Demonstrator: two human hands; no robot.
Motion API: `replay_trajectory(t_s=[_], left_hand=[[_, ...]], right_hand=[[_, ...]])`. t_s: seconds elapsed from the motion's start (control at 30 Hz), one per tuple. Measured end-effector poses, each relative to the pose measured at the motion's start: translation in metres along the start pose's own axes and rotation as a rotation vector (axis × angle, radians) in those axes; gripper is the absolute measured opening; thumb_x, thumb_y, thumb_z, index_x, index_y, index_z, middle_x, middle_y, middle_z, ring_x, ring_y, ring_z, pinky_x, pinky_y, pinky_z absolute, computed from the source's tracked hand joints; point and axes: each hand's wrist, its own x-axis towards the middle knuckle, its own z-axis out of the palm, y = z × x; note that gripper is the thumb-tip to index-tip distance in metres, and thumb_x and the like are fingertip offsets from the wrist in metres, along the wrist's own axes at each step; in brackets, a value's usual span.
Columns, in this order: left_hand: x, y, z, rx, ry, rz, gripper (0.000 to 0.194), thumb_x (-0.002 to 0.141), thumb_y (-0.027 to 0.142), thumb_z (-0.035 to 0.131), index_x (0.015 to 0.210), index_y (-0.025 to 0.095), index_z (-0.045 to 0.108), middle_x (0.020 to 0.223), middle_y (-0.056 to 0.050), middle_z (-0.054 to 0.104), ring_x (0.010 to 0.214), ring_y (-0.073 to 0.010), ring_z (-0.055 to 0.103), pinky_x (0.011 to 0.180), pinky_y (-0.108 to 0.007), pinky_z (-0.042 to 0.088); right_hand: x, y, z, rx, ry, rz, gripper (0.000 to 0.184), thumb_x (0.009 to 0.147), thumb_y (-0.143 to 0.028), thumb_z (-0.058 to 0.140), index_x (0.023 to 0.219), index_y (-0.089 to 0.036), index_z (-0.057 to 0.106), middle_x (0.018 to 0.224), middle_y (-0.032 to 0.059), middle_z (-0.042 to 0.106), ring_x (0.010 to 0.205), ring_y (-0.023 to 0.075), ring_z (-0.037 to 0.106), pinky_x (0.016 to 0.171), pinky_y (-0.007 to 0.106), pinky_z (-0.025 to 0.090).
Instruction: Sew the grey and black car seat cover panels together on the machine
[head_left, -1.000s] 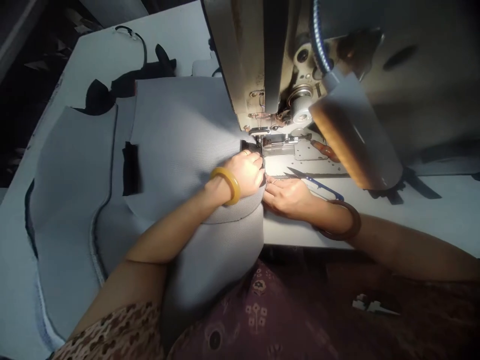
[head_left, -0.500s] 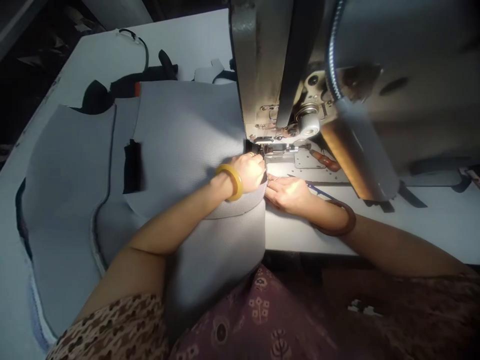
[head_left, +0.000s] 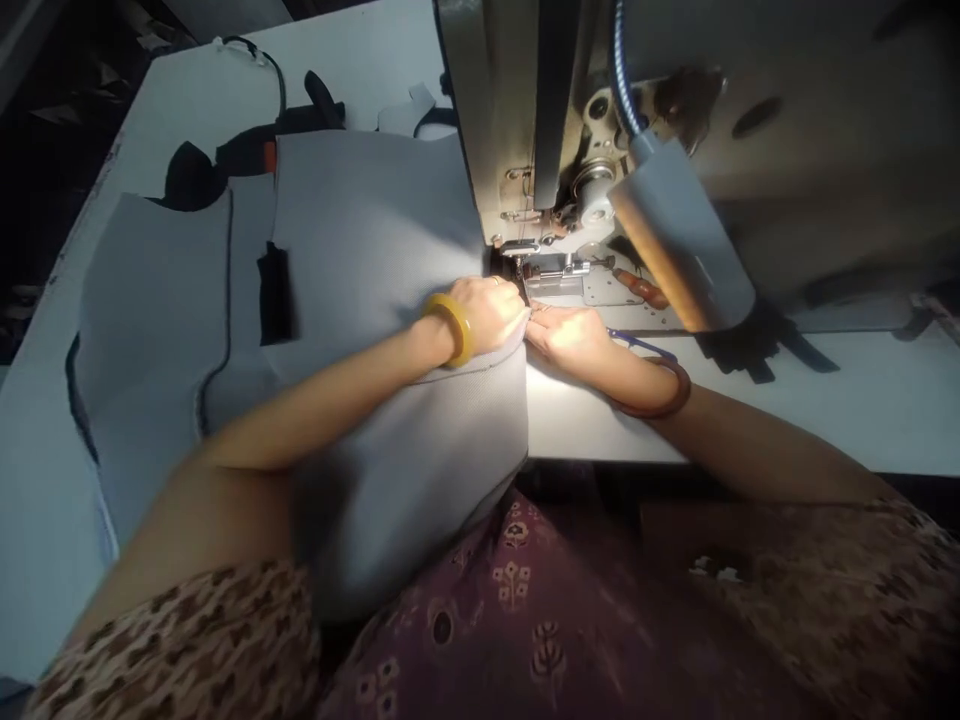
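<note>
A large grey fabric piece (head_left: 375, 215) lies layered on the table, its right edge running under the presser foot (head_left: 521, 270) of a sewing machine (head_left: 499, 130). My left hand (head_left: 487, 312), with a yellow bangle (head_left: 459, 330) at the wrist, is closed with curled fingers on the fabric just in front of the foot. Against it, my right hand (head_left: 568, 335) pinches the fabric's edge; a brown bangle (head_left: 670, 390) circles that wrist. My fingertips are partly hidden in the folds. A black tab (head_left: 276, 295) sits on the fabric to the left.
A lamp (head_left: 686, 235) on a flexible neck lights the needle area. An orange-handled tool (head_left: 641, 288) lies on the machine bed, and a blue-handled tool (head_left: 641, 345) is behind my right wrist. Black strips (head_left: 255, 148) lie beyond the fabric on the white table (head_left: 885, 400).
My right hand has moved closer to the presser foot. The fabric has shifted a little toward the machine, and its front fold has bunched up. The whole view has also shifted slightly.
</note>
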Motion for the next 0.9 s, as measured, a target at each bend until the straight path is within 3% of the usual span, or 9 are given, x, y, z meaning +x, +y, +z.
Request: replay_trajectory(t_s=[0.13, 0.2, 0.33, 0.4, 0.5, 0.6, 0.77, 0.83, 0.9], left_hand=[[-0.078, 0.037, -0.008, -0.191, -0.077, 0.389, 0.035, 0.093, 0.023, 0.031, 0.09, 0.016, 0.066, 0.095, -0.009, 0.067, 0.093, -0.0199, 0.061, 0.079, -0.033, 0.051], [-0.121, 0.049, -0.003, -0.316, -0.065, 0.443, 0.032, 0.09, 0.02, 0.037, 0.112, 0.015, 0.06, 0.117, -0.011, 0.061, 0.113, -0.0199, 0.054, 0.097, -0.035, 0.047], [-0.173, 0.029, 0.019, -0.394, 0.005, -0.077, 0.048, 0.096, 0.032, 0.03, 0.141, 0.015, 0.031, 0.147, -0.015, 0.033, 0.138, -0.0268, 0.029, 0.108, -0.052, 0.034], [-0.182, 0.007, 0.028, -0.376, 0.058, -0.3, 0.055, 0.095, 0.042, 0.03, 0.141, 0.012, 0.029, 0.147, -0.017, 0.031, 0.137, -0.0293, 0.028, 0.108, -0.053, 0.033], [-0.189, -0.013, 0.032, -0.294, 0.105, -0.405, 0.051, 0.09, 0.047, 0.037, 0.123, 0.011, 0.049, 0.126, -0.016, 0.052, 0.12, -0.0285, 0.046, 0.103, -0.048, 0.038], [-0.194, -0.011, 0.03, -0.27, 0.055, -0.348, 0.038, 0.09, 0.043, 0.036, 0.098, 0.014, 0.059, 0.097, -0.011, 0.061, 0.095, -0.023, 0.056, 0.092, -0.04, 0.046], [-0.184, -0.009, 0.023, -0.154, -0.089, -0.455, 0.05, 0.088, 0.051, 0.034, 0.105, 0.008, 0.055, 0.109, -0.018, 0.058, 0.105, -0.0285, 0.055, 0.093, -0.041, 0.045], [-0.18, -0.014, 0.015, -0.109, -0.231, -0.508, 0.055, 0.088, 0.056, 0.033, 0.101, 0.008, 0.056, 0.099, -0.017, 0.062, 0.095, -0.0304, 0.059, 0.085, -0.043, 0.048], [-0.178, -0.022, 0.008, -0.116, -0.264, -0.454, 0.054, 0.088, 0.058, 0.031, 0.103, 0.011, 0.054, 0.097, -0.013, 0.063, 0.09, -0.0296, 0.06, 0.08, -0.042, 0.049]], right_hand=[[-0.007, -0.014, -0.028, 0.001, -0.042, 0.066, 0.037, 0.095, -0.022, 0.028, 0.095, -0.007, 0.062, 0.093, 0.0117, 0.066, 0.075, 0.0141, 0.059, 0.056, 0.025, 0.035], [-0.02, -0.03, -0.049, 0.02, -0.053, 0.079, 0.031, 0.094, -0.024, 0.035, 0.091, -0.009, 0.063, 0.087, 0.01, 0.066, 0.072, 0.0159, 0.059, 0.053, 0.027, 0.034], [-0.061, -0.075, -0.077, 0.367, -0.272, 0.042, 0.031, 0.092, -0.035, 0.044, 0.081, -0.017, 0.066, 0.066, 0.0021, 0.064, 0.057, 0.0146, 0.057, 0.046, 0.025, 0.031], [-0.081, -0.097, -0.075, 0.639, -0.456, 0.104, 0.028, 0.092, -0.035, 0.047, 0.095, -0.016, 0.068, 0.074, 0.0036, 0.068, 0.062, 0.0166, 0.061, 0.052, 0.026, 0.04], [-0.1, -0.122, -0.059, 0.952, -0.596, 0.262, 0.042, 0.088, -0.04, 0.054, 0.119, -0.013, 0.06, 0.101, 0.0096, 0.069, 0.084, 0.0222, 0.065, 0.072, 0.031, 0.051], [-0.102, -0.141, -0.043, 1.26, -0.609, 0.35, 0.055, 0.087, -0.045, 0.054, 0.133, -0.015, 0.048, 0.126, 0.0108, 0.058, 0.106, 0.0225, 0.06, 0.091, 0.032, 0.048], [-0.085, -0.166, -0.033, 1.719, -0.564, 0.54, 0.06, 0.082, -0.039, 0.059, 0.134, -0.011, 0.043, 0.132, 0.013, 0.052, 0.119, 0.0211, 0.051, 0.104, 0.033, 0.041], [-0.081, -0.176, -0.033, 1.775, -0.576, 0.647, 0.054, 0.083, -0.036, 0.058, 0.13, -0.012, 0.047, 0.132, 0.0118, 0.052, 0.119, 0.0203, 0.05, 0.102, 0.032, 0.041], [-0.078, -0.186, -0.029, 1.816, -0.602, 0.725, 0.047, 0.082, -0.037, 0.06, 0.122, -0.013, 0.053, 0.124, 0.0097, 0.058, 0.109, 0.0194, 0.056, 0.09, 0.029, 0.049]])
